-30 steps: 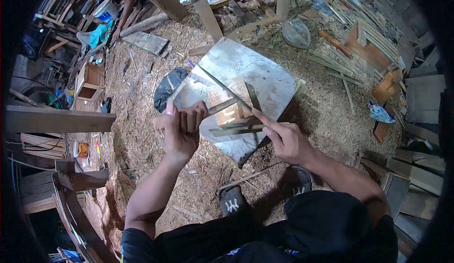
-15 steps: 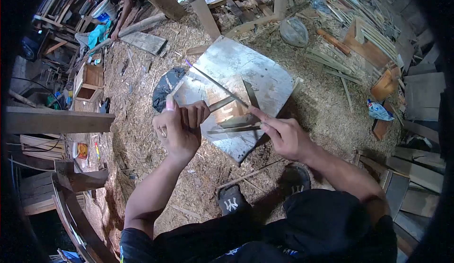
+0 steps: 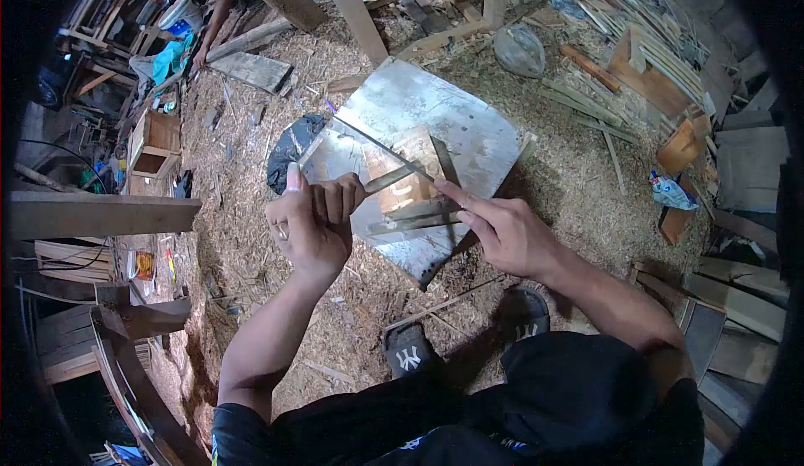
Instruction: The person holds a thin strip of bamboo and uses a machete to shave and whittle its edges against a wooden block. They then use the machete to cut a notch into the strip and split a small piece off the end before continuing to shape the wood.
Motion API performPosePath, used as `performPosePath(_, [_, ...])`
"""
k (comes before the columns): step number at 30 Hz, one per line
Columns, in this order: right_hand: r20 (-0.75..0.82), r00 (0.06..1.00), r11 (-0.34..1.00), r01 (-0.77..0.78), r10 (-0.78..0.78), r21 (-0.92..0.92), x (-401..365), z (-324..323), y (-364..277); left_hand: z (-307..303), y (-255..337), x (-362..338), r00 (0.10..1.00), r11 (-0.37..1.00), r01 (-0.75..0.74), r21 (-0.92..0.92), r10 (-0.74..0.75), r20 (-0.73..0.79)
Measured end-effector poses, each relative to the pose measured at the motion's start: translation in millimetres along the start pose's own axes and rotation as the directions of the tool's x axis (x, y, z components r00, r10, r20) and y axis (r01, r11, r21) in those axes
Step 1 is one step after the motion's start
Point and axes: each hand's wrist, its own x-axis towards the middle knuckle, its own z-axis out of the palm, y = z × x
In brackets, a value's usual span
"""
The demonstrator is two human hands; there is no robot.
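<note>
My left hand [image 3: 310, 225] is closed in a fist, thumb up, around the handle end of a flat, narrow blade [image 3: 387, 180] that points right. A long, thin dark rod [image 3: 368, 138] with a purple far tip crosses over the blade. Thumb and bent fingers of my right hand [image 3: 512, 233] grip its near end, with the index finger stretched along it. Below both hands, a wooden block [image 3: 416, 152] and short wood strips [image 3: 414, 221] lie on a pale, worn board [image 3: 456, 118].
Sawdust and shavings cover the floor [image 3: 578, 206]. A black plastic bag [image 3: 293, 149] lies left of the board. Another person's arm [image 3: 219, 18] reaches down at the upper left. Wood scraps [image 3: 586, 102] and a clear plastic bag [image 3: 519, 50] lie at right; a wooden beam [image 3: 100, 215] juts in from the left.
Both hands have shifted slightly left. The rod's near end and my right hand have edged closer to the blade, and the left fist is a little lower left.
</note>
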Motion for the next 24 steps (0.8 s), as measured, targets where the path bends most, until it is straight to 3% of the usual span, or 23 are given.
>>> performPosePath(2, [-0.237,0.938,0.966,0.256,-0.254,-0.025,-1,3,3,2,1,2,0.999,0.999,-0.023,0.035,0.021,0.033])
performPosePath(3, [-0.227,0.941,0.967,0.253,-0.251,-0.022,-1,4,4,3,1,0,0.997,0.997,-0.044,0.068,0.04,0.059])
performPosePath(5, [-0.421,0.811,0.883,0.467,-0.406,0.049,0,7,4,6,2,0,1.0,0.999,-0.022,0.048,0.021,0.018])
performPosePath(6, [-0.419,0.813,0.883,0.466,-0.405,0.052,-1,7,4,7,3,0,1.0,1.0,-0.003,0.028,0.003,-0.009])
performPosePath(7, [-0.224,0.936,0.96,0.28,-0.271,0.009,-3,6,4,5,3,0,1.0,1.0,-0.004,0.029,0.004,-0.008])
performPosePath(8, [-0.033,0.995,0.993,0.095,-0.097,-0.077,-3,3,3,4,3,0,1.0,0.999,-0.005,0.032,0.006,-0.017])
performPosePath(10, [-0.021,0.999,0.998,0.04,-0.041,-0.051,-2,-5,-3,6,1,2,1.0,1.0,-0.014,0.027,0.014,-0.016])
performPosePath(11, [0.003,1.0,1.0,-0.019,0.019,-0.014,-3,-6,-6,10,3,2,0.995,0.999,0.022,-0.023,-0.024,-0.1])
performPosePath(13, [-0.023,0.999,1.0,0.026,-0.026,-0.017,-7,-5,-2,13,5,2,0.981,0.996,0.059,-0.072,-0.071,-0.182])
performPosePath(15, [-0.042,0.996,0.997,0.072,-0.073,-0.024,-9,-5,-4,13,3,1,0.999,0.998,-0.026,0.059,0.028,-0.038])
performPosePath(17, [-0.197,0.939,0.959,0.281,-0.283,-0.038,-14,-9,-12,13,2,-3,0.996,0.999,0.0,0.043,0.004,-0.09])
performPosePath(20, [-0.3,0.867,0.912,0.409,-0.397,-0.024,-10,-11,-6,17,-1,-7,0.991,1.0,-0.001,0.027,0.005,-0.134])
performPosePath(22, [-0.28,0.89,0.926,0.379,-0.361,0.01,-10,-3,6,18,0,-8,0.991,0.999,-0.028,0.035,0.033,-0.132])
performPosePath(24, [-0.257,0.909,0.936,0.35,-0.33,0.038,-11,-1,15,21,2,-8,0.992,0.997,0.038,0.065,-0.03,-0.121])
